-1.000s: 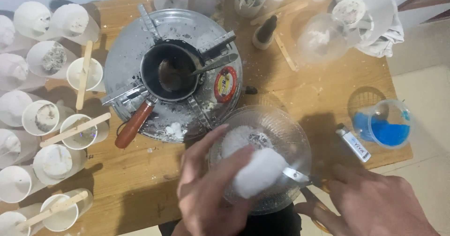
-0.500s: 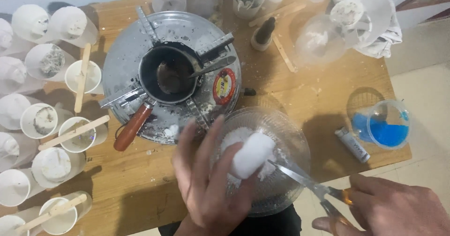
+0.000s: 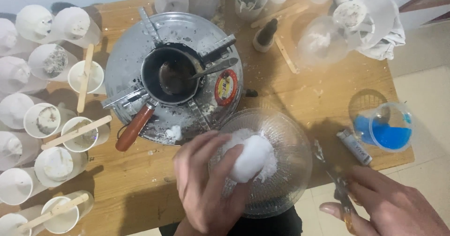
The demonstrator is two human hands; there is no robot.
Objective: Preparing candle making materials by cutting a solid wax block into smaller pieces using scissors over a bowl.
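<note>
Fingers of your left hand [image 3: 206, 189] stay wrapped around the white lump [image 3: 248, 157] over the glass bowl [image 3: 290, 137] at 6 o'clock on the table [image 3: 309, 90], while your right hand [image 3: 389, 205], drawn back to 4 o'clock, now grips the scissors [image 3: 335, 182] clear of the lump.

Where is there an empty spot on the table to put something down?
Bare wood lies between the glass bowl and the blue cup, and in front of the metal burner beside the left hand. The white cups crowd the left edge.
</note>
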